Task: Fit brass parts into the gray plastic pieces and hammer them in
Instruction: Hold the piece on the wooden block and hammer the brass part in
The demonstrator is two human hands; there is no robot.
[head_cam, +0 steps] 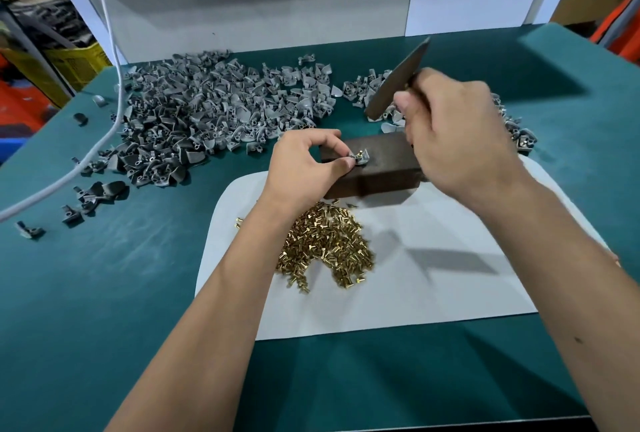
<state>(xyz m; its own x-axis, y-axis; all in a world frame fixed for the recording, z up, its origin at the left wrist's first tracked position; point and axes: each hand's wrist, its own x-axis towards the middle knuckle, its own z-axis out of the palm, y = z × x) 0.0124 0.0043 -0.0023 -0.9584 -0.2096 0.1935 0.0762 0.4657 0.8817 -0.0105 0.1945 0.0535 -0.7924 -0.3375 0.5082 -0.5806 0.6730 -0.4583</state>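
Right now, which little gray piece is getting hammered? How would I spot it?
Find the dark block at the far edge of the white sheet. On top of it lies one gray piece, pinched by the left hand. Unlike the heaped gray pieces, it sits alone with a brass part standing in it.

Left hand (304, 163) pinching, right hand (453, 133) fisted, raised

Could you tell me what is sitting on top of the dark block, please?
A gray plastic piece with a brass part standing in it, pinched by the left hand. The block's right end is hidden behind the right hand.
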